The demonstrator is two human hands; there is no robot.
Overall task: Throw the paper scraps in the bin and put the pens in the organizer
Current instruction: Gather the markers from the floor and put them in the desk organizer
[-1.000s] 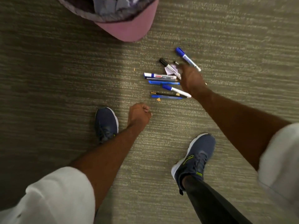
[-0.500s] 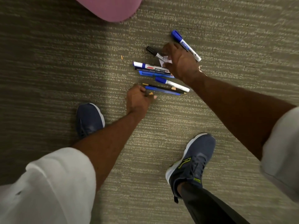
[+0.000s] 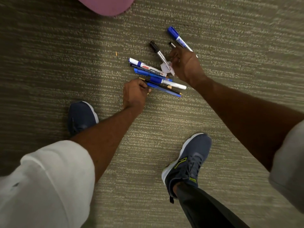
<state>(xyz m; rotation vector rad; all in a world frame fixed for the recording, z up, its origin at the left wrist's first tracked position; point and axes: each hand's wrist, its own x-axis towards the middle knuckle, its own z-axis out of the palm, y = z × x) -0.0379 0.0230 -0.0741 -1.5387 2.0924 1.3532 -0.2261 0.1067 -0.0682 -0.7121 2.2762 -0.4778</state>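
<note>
A person crouches over pens (image 3: 154,74) scattered on carpet (image 3: 49,66); left hand (image 3: 135,93) curls at the pile's near edge, its grip unclear; right hand (image 3: 185,65) pinches a paper scrap (image 3: 165,67) beside the pile.

The left hand (image 3: 135,92), a fist well short of the pens a second ago, now grips the nearest pens (image 3: 162,88) at their 9 o'clock end. The right hand (image 3: 185,66) has drawn back toward 5 o'clock, uncovering the paper scrap (image 3: 165,67).

Carpet (image 3: 230,112) olive w/ pale streaks; bin (image 3: 107,5) pink; markers (image 3: 146,67) blue/white, one black-capped (image 3: 153,46); shoes (image 3: 189,162) navy, lime trim; sleeves (image 3: 49,178) white.
</note>
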